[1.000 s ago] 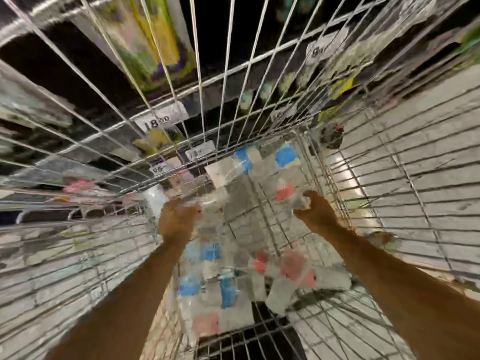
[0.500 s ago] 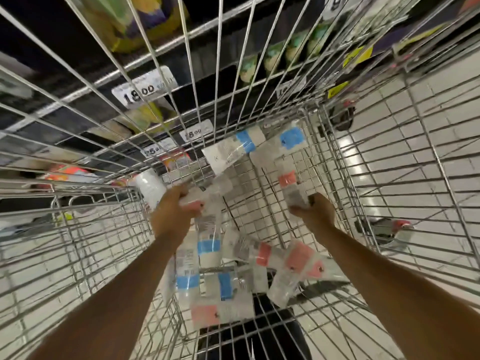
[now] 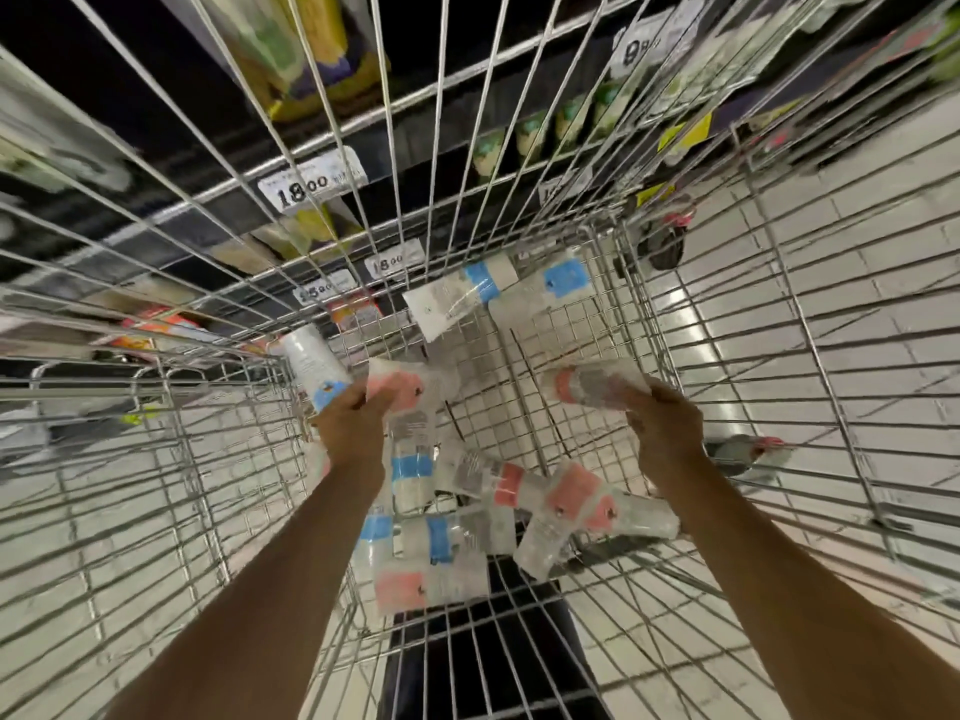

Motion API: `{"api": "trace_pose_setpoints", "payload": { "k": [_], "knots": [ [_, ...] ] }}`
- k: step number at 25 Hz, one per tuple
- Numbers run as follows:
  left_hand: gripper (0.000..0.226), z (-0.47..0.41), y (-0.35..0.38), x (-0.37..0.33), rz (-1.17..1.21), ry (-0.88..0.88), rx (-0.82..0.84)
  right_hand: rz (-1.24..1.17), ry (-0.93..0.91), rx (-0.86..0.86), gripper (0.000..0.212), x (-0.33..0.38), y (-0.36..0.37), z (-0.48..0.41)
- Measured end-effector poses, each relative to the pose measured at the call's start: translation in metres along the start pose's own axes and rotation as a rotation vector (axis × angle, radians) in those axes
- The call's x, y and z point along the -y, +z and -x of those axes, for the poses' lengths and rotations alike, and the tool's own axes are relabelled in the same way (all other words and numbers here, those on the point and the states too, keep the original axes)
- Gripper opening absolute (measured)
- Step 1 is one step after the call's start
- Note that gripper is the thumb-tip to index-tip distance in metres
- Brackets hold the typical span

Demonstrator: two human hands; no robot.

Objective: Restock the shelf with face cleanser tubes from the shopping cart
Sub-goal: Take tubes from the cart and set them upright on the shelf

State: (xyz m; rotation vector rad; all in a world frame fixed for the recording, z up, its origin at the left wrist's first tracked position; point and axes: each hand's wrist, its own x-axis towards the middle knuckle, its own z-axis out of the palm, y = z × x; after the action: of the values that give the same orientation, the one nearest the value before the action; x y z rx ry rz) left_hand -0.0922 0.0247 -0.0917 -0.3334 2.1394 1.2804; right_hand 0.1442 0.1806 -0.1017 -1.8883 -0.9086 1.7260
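Both my arms reach down into a wire shopping cart point(image 3: 644, 324). My left hand point(image 3: 350, 426) grips two tubes at once: a white one with a blue end point(image 3: 314, 366) and a pink-banded one point(image 3: 402, 387). My right hand point(image 3: 665, 428) grips a clear tube with a pink band point(image 3: 592, 387), lifted above the cart floor. Several more tubes with blue or pink bands lie loose in the cart, in a heap point(image 3: 467, 517) near me and a pair point(image 3: 493, 291) at the far end.
Beyond the cart's front wall stands a dark shelf point(image 3: 363, 127) with price tags point(image 3: 311, 181) and yellow and green products. Pale tiled floor point(image 3: 857, 262) shows through the cart's right side. Cart wheels point(image 3: 665, 241) sit at the right.
The view has steadied and shifted. My right hand has lifted its pink-banded tube clear of the cart floor. My left hand keeps hold of its tubes at about the same spot.
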Motion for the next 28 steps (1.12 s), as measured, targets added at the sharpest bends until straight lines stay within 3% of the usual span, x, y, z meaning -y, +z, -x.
{"api": "trace_pose_setpoints", "payload": {
  "k": [2,4,6,9,11,14,19,21,23,26,28],
  "knots": [
    [0.025,0.010,-0.008,-0.009,0.114,-0.032,0.115,-0.011,-0.029,0.101,0.011,0.011,-0.010,0.010],
    [0.014,0.021,-0.018,-0.018,0.172,-0.083,0.290,-0.170,-0.008,0.301,0.021,0.021,-0.019,0.020],
    [0.025,0.033,-0.024,-0.027,0.163,-0.151,0.420,-0.383,0.030,0.475,0.032,0.032,-0.024,0.032],
    [0.038,0.052,-0.028,-0.039,0.345,-0.244,0.435,-0.575,0.097,0.491,0.045,0.053,-0.017,0.046],
    [0.030,0.067,-0.034,-0.053,0.403,-0.266,0.448,-0.567,0.128,0.468,0.049,0.073,-0.011,0.058],
    [0.013,0.090,-0.041,-0.077,0.453,-0.216,0.444,-0.611,0.128,0.626,0.056,0.098,-0.005,0.086],
    [0.005,0.133,-0.060,-0.116,0.623,-0.224,0.402,-0.308,0.220,0.436,0.052,0.142,0.000,0.130],
    [0.012,0.147,-0.072,-0.129,0.679,-0.200,0.372,-0.224,0.239,0.409,0.048,0.161,-0.001,0.142],
    [0.025,0.162,-0.084,-0.138,0.776,-0.150,0.390,-0.167,0.254,0.491,0.044,0.181,-0.006,0.160],
    [0.017,0.188,-0.102,-0.155,0.884,-0.058,0.492,-0.160,0.210,0.653,0.024,0.204,-0.018,0.191],
    [0.024,0.203,-0.109,-0.165,0.863,-0.044,0.564,-0.190,0.156,0.674,0.025,0.209,-0.022,0.211]
  ]
}}
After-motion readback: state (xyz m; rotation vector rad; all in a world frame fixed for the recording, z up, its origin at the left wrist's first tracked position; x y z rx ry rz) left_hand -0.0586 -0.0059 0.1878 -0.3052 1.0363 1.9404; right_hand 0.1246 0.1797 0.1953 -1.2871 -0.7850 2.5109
